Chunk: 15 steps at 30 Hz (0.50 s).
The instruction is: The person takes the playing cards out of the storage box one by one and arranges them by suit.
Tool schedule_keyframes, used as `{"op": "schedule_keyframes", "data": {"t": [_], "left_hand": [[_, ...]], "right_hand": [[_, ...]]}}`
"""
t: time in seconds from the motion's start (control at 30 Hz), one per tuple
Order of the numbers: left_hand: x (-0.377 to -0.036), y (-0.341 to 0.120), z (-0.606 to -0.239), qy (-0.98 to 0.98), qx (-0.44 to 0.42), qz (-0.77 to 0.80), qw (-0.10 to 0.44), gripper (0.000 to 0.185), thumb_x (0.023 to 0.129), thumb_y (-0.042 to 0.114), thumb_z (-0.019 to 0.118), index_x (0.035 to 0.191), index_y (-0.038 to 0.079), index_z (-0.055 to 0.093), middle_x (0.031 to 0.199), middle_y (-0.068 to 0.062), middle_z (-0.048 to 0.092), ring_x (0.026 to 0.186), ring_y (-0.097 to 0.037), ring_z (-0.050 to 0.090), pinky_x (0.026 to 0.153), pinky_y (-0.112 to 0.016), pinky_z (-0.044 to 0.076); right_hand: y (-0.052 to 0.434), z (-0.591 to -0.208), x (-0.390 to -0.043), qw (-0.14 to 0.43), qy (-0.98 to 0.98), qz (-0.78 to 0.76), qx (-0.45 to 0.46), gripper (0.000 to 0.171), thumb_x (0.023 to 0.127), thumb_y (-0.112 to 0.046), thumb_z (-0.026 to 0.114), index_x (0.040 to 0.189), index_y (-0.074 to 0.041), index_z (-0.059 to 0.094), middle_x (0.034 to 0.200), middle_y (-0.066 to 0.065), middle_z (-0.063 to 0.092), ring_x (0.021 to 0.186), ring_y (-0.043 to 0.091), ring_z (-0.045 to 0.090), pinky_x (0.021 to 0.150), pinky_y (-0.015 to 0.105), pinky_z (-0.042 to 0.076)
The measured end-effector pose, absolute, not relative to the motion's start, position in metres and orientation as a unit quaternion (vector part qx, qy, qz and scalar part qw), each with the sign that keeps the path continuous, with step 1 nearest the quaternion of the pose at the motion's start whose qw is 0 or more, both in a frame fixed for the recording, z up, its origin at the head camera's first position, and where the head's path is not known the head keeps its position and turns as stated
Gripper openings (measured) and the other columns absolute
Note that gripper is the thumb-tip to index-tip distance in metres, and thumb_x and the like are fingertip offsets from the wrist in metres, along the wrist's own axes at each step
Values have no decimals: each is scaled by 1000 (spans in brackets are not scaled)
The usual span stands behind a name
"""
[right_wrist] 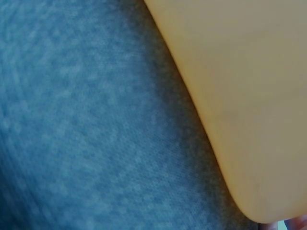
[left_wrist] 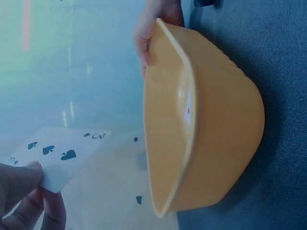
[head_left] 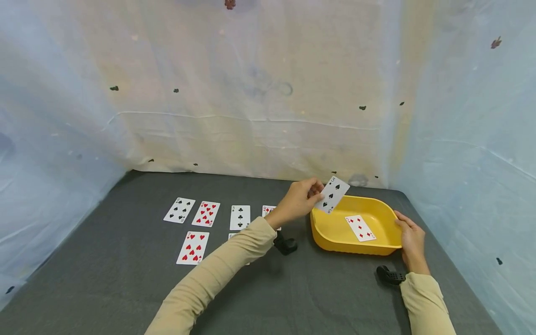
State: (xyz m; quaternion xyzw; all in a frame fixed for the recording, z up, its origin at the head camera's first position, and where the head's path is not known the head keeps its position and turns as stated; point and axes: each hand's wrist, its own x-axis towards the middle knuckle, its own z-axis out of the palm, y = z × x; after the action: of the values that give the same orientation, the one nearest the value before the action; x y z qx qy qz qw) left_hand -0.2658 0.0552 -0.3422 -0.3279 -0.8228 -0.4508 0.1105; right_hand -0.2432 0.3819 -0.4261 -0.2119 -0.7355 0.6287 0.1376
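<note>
My left hand [head_left: 299, 200] pinches a three of spades playing card [head_left: 333, 193] between thumb and fingers. The card is held tilted, over the left back edge of a yellow plastic tub [head_left: 335, 245]. In the left wrist view, thumb and fingertips grip one corner of this three of spades [left_wrist: 72, 151], beside the tub's open side. On the tub's right end, my right hand [head_left: 412, 239] holds the rim, thumb on top. Inside the tub a diamonds card [head_left: 360, 228] lies face up. The tub's outer wall [right_wrist: 254, 105] fills much of the right wrist view.
Face-up cards lie in rows on the dark cloth table [head_left: 104, 265]: a spades card [head_left: 179, 210], a hearts card [head_left: 206, 214], a three of clubs [head_left: 240, 217] and a seven of hearts [head_left: 192, 248]. My left sleeve [head_left: 222, 274] partly covers others. Pale sheeting [head_left: 251, 70] surrounds the table.
</note>
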Motion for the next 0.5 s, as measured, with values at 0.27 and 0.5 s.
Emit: {"op": "schedule_keyframes", "data": {"t": [0.27,0.5], "left_hand": [[-262,38,-340,-803,-299,-506,97,9,92,8,67,99,5,63,86,-2,64,74,-10,59,67,-21,47],[-254,17,-335,-794,-263,-544,63,14,93,13,67,103,5,63,88,-2,63,78,-14,61,69,-25,48]], "right_hand": [[383,-427,-244,131,-749,611,-220,45,104,-28,44,144,-9,46,150,9,39,123,18,46,81,13,45],[382,-427,-244,137,-738,623,-220,44,103,-26,46,143,-8,47,148,10,42,116,15,50,73,11,47]]}}
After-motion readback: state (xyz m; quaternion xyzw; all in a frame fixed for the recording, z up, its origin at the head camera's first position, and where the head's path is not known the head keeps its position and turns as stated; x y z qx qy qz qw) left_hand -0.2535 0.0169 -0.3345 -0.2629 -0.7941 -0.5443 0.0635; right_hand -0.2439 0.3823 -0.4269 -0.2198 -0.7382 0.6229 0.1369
